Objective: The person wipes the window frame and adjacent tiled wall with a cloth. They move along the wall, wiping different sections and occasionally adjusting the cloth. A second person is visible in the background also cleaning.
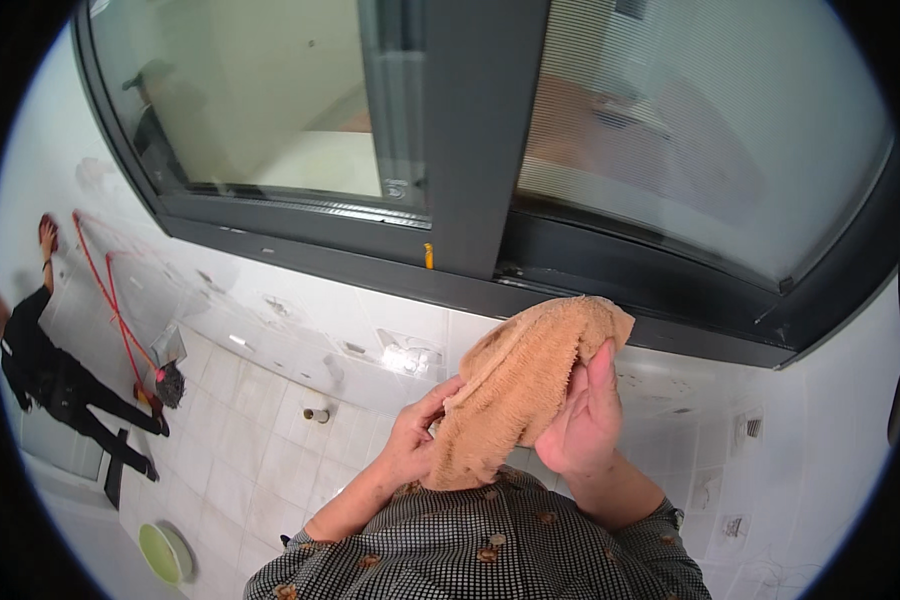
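Note:
An orange-brown terry cloth (521, 382) is spread between my two hands in front of my chest. My left hand (416, 435) grips its lower left part between thumb and fingers. At the right edge of the cloth is my right hand (589, 412), thumb raised, with its fingers partly hidden behind the fabric. The cloth's top overlaps the view of a dark window frame (465, 150); whether it touches the frame cannot be told. A small yellow piece (429, 256) sits on the frame's lower rail, and sliding glass panes (255, 97) fill both sides.
At the far left, another person (52, 375) in dark clothes reaches to the tiled wall with a red cloth. Near them lean a broom and dustpan (169, 349) with red handles. A green basin (166, 553) and a pipe stub (316, 415) are on the tiled floor.

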Motion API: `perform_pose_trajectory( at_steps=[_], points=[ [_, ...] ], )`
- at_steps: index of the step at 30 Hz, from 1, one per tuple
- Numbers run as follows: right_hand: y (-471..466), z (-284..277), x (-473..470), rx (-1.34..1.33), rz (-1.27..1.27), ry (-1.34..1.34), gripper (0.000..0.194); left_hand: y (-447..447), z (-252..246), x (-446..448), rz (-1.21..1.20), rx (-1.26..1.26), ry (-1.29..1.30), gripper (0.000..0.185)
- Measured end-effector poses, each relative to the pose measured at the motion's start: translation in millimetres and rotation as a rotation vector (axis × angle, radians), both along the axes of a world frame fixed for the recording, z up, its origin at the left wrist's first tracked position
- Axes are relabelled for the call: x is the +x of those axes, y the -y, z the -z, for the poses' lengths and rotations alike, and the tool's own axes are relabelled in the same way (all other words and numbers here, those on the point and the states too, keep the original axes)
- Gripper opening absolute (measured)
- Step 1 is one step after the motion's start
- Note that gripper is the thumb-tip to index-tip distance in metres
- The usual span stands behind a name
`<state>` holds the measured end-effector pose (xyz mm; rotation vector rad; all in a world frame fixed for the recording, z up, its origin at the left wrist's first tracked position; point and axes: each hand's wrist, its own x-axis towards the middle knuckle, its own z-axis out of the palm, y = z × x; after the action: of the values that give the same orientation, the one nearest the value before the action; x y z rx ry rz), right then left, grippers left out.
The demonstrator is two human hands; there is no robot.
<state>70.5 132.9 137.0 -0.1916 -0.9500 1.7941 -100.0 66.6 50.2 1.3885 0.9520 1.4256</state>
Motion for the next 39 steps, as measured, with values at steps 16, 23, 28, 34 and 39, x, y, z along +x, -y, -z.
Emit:
perform_pose_trajectory(
  at_steps=[16,23,28,34,39],
  points=[
    [-17,-10,-28,-0.098,-0.125,-0.176,0.050,22,-16,-45,-0.331,0.006,0.191,0.040],
    [-15,-11,-38,-0.158,-0.153,-0.190,0.049,20,-19,-26,-0.241,0.020,-0.180,0.037],
    [-22,-12,-36,-0.078,-0.170,-0.153,0.049,25,-19,-47,-0.429,-0.036,0.066,0.022],
    [-20,-14,-29,-0.200,0.020,0.051,0.053,30,-36,-70,-0.407,-0.061,0.539,0.025],
    [-23,-14,-27,-0.246,0.009,0.064,0.047,36,-47,-76,-0.303,-0.052,0.764,0.022]
  ],
)
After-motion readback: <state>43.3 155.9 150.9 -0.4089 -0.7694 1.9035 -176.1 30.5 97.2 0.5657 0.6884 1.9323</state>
